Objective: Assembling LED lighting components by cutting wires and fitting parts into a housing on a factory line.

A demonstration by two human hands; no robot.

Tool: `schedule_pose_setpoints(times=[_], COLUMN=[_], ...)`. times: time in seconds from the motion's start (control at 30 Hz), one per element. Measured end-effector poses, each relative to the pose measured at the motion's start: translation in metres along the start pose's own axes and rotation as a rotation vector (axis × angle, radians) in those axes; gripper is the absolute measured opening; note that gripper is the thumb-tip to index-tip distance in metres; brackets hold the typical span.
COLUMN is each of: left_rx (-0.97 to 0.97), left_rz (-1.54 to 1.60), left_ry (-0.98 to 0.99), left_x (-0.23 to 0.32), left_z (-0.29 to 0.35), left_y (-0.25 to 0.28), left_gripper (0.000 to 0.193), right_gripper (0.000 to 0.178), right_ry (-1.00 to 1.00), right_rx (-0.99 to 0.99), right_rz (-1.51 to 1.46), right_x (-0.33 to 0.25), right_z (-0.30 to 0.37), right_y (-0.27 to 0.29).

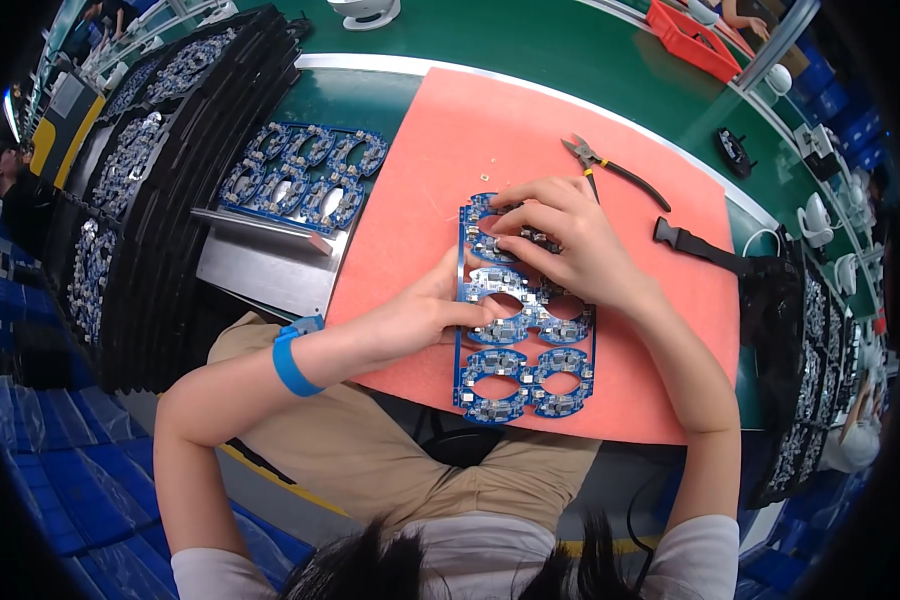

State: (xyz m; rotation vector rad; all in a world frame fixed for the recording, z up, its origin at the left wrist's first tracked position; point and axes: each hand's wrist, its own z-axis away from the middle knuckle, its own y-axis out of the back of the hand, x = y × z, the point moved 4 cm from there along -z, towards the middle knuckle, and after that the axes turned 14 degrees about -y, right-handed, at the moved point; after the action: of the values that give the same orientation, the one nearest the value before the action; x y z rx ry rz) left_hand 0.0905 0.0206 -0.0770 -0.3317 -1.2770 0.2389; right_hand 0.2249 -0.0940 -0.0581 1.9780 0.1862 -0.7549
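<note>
A blue circuit board panel (510, 278), made up of several ring-shaped boards joined in two columns, is held over a pink mat (400, 280). My left hand (440, 312) grips its left edge, the thumb on top and the other fingers hidden beneath. On the panel's far end, my right hand (575, 240) has its fingers bent and closed onto the boards; whether they pinch a small part there cannot be made out. Just beyond that hand lie side cutters (630, 177) with black and yellow handles, jaws apart. A blue strap (288, 365) circles my left wrist.
Another blue panel (300, 170) rests left of the mat, by a metal plate (270, 268). Black trays (160, 200) of boards stack up at the far left, with more trays (810, 330) at right. A black buckle strap (695, 243) crosses the mat's right edge. A red bin (692, 40) stands far right.
</note>
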Motion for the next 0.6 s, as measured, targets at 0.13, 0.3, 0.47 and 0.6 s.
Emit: schedule_pose_setpoints(times=[0.13, 0.3, 0.47, 0.6], left_rx=[0.009, 0.010, 0.042, 0.035], left_rz=[0.016, 0.001, 0.011, 0.045], left_ry=[-0.001, 0.009, -0.045, -0.055], left_x=[-0.0003, 0.0002, 0.0020, -0.0028], left_z=[-0.0001, 0.0005, 0.0002, -0.0004], left_y=[0.0006, 0.0034, 0.0025, 0.0060], left_gripper=[0.058, 0.058, 0.041, 0.041], right_gripper=[0.010, 0.011, 0.010, 0.011], right_ry=[0.045, 0.070, -0.116, -0.013], right_rx=[0.026, 0.068, 0.104, 0.102], right_rz=[0.068, 0.091, -0.108, -0.076], right_x=[-0.0017, -0.0046, 0.0012, 0.0013], right_z=[0.0010, 0.0005, 0.0000, -0.0016], right_y=[-0.0003, -0.0052, -0.0073, -0.0068])
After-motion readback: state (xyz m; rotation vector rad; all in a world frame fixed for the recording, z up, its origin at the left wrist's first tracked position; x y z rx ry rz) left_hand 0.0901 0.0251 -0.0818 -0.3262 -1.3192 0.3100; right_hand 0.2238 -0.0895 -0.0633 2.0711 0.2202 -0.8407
